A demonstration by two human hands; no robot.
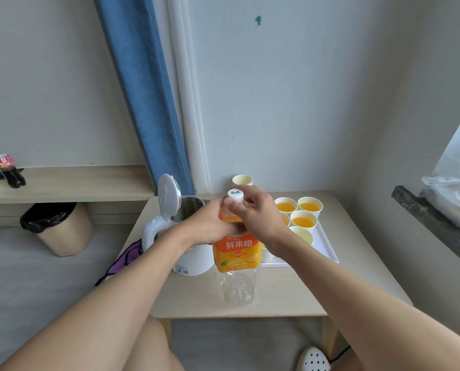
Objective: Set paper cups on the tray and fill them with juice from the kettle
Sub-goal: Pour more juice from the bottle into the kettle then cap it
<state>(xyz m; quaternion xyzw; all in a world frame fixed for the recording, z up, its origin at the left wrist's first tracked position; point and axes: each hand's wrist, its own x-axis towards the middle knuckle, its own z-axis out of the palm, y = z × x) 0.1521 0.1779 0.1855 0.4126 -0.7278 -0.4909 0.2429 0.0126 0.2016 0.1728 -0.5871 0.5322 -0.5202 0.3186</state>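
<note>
Gripping the juice bottle [236, 263] by its neck with my left hand [210, 226], I pinch its white cap [235, 195] with my right hand [258, 215]; its clear lower part looks empty. Left of my hold stands the kettle [194, 261], lid up. Right of it, the tray [325, 247] carries cups [303, 222], several holding orange juice.

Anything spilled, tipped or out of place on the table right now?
No spill shows. One paper cup stands off the tray, back by the wall. Another cup on the tray looks unfilled beside the filled cups. A purple cloth item hangs over the left edge of the table.
</note>
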